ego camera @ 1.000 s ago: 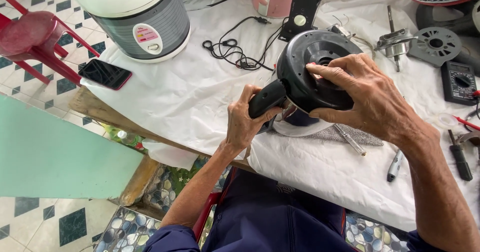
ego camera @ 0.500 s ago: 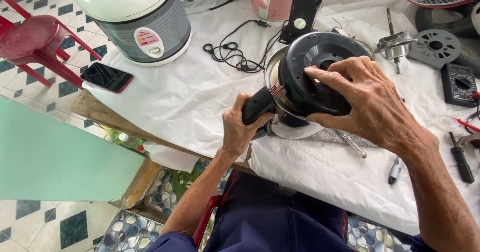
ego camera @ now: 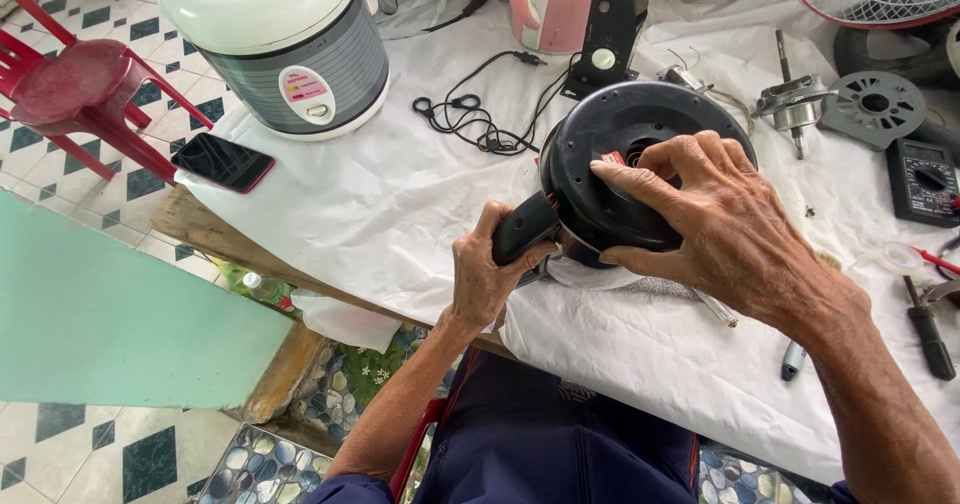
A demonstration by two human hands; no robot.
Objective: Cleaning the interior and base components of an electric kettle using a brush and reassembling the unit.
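Compared with half a second earlier, the black round appliance [ego camera: 610,164] has tipped slightly further, its underside facing up more fully; the hands have barely shifted. The left hand [ego camera: 487,279] stays wrapped around the black handle [ego camera: 522,230], fingers clamped on it. The right hand [ego camera: 715,219] lies spread over the underside, fingers apart and pressed on the housing, one fingertip near a small red part by the centre opening. The appliance sits at the near edge of the surface [ego camera: 380,214], which is covered with a white cloth. On it: a rice cooker [ego camera: 280,44], a black cord [ego camera: 475,114], a phone [ego camera: 222,161] at the corner, a multimeter [ego camera: 922,181], a screwdriver [ego camera: 928,329]. A red plastic chair [ego camera: 65,89] stands on a tiled floor.
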